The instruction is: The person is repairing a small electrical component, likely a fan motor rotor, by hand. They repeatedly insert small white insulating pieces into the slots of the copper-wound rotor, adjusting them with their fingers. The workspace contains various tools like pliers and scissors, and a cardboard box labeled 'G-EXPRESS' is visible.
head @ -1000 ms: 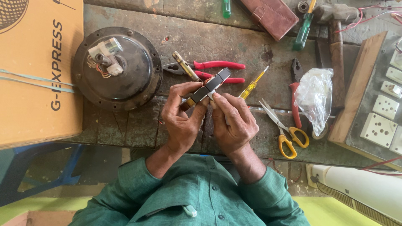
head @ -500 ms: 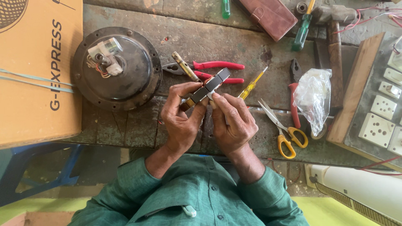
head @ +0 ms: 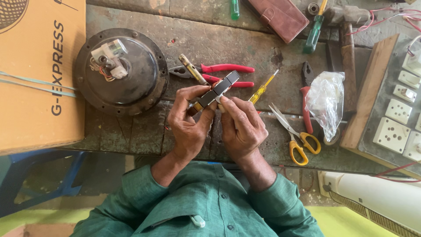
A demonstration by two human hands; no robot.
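Both hands hold a small black block (head: 218, 91) in the middle of the picture, just above the desk (head: 245, 48). The block is long and thin, and it slants from lower left up to upper right. The left hand (head: 189, 123) pinches its lower end with fingers closed on it. The right hand (head: 242, 127) touches its middle with the fingertips. Red-handled pliers (head: 221, 73) lie just behind it.

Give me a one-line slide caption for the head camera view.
Both hands, left and right, hold a black part above a workbench beside a round motor housing.
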